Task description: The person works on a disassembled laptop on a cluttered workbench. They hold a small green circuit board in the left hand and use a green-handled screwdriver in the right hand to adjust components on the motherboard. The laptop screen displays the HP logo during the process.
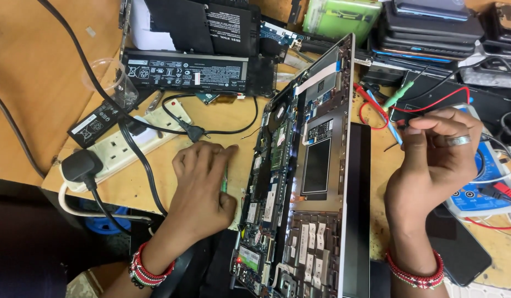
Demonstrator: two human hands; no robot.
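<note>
Two hands flank an opened laptop (305, 182) on the desk (34, 83).
Left hand (203, 185) curled, pinching a green-tipped tool by the motherboard; right hand (437, 160) pinches probe leads (426, 107) clear.

bare desk strip (228, 118) between power strip (128, 144) and opened laptop (299, 182), wires (377, 107) and stacked devices (426, 27) crowding right
</note>
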